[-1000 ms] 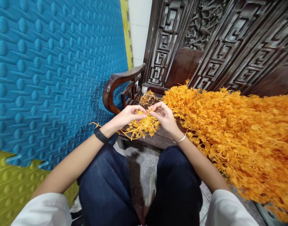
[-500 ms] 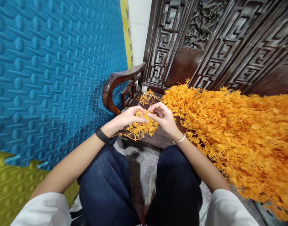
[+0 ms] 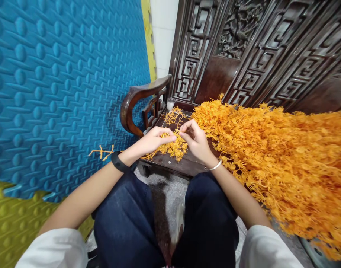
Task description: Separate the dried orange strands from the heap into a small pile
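Note:
My left hand (image 3: pixel 156 140) is closed around an orange plastic sprig (image 3: pixel 173 147). Its lacy, frilly pieces hang below my fingers, and a bare branched stem (image 3: pixel 102 152) sticks out to the left beyond my wrist. Just to the right, a small gap away, my right hand (image 3: pixel 197 142) is pinched thumb to forefinger. Whatever lies in that pinch is too small to make out. Both hands are above the dark wooden seat (image 3: pixel 184 166).
A large heap of similar orange sprigs (image 3: pixel 282 156) covers the right side. Loose orange bits (image 3: pixel 174 116) and a small clear cup (image 3: pixel 170 104) sit at the back of the seat. A curved armrest (image 3: pixel 128 108) borders the left, beside blue foam matting (image 3: pixel 61 93). Carved backrest (image 3: pixel 220 74) behind.
My hands have moved slightly apart, where they met at the sprig before. The sprig has shifted in my left hand, so its bare stem now shows left of my wrist.

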`<control>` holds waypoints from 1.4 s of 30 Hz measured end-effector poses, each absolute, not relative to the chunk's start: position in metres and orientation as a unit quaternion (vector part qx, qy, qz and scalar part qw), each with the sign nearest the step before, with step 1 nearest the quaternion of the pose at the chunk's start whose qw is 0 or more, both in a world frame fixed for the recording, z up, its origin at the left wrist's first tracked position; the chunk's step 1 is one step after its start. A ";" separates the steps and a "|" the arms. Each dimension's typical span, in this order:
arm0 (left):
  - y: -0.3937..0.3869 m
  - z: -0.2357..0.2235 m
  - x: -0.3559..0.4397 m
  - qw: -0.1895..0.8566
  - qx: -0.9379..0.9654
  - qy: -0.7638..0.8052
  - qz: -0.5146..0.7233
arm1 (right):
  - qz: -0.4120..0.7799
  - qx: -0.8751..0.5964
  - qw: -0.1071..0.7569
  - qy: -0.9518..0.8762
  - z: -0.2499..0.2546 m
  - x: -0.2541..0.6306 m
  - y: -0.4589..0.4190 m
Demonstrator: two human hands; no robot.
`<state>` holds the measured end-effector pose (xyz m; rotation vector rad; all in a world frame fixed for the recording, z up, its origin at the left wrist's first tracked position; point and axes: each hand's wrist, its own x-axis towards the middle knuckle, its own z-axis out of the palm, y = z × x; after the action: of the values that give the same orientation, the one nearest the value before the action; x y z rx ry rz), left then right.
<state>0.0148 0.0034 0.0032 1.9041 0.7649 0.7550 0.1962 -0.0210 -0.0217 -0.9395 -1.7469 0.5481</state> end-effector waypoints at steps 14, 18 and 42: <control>0.003 0.006 0.037 0.498 0.724 0.288 0.380 | 0.109 -0.443 0.576 -0.678 -0.013 0.198 -0.021; -0.003 0.007 0.051 0.512 0.666 0.339 0.424 | 0.087 -0.443 0.604 -0.657 -0.013 0.196 -0.022; -0.011 0.006 0.002 0.542 0.614 0.371 0.437 | 0.186 -0.490 0.454 -0.721 -0.060 0.227 0.038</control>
<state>0.0020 -0.0111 0.0060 1.4578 0.8814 1.0384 0.2270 0.0380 -0.0603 -1.2089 -1.7796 0.4600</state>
